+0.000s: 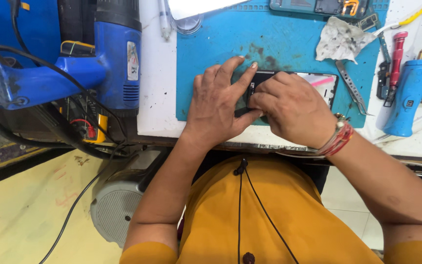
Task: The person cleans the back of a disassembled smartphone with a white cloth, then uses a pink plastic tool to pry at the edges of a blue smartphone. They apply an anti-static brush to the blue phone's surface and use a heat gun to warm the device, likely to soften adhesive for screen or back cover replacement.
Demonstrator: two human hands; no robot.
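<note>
A black phone frame (318, 84) lies flat on the blue work mat (289, 44), its left end covered by both hands. My left hand (221, 105) rests on that end, index finger stretched over the top edge and thumb pressed against a small dark part at the near edge. My right hand (291, 107) is curled over the phone's middle, its fingertips pinched together at the left end beside my left thumb. What sits between the fingertips is hidden. Red thread bands circle my right wrist.
A blue heat gun (116, 54) stands at the left on a stand. Metal tweezers (351, 88), a crumpled wipe (340, 39), a red screwdriver (395, 61) and a blue tool handle (409, 95) lie to the right. Another opened phone (318, 6) lies at the back.
</note>
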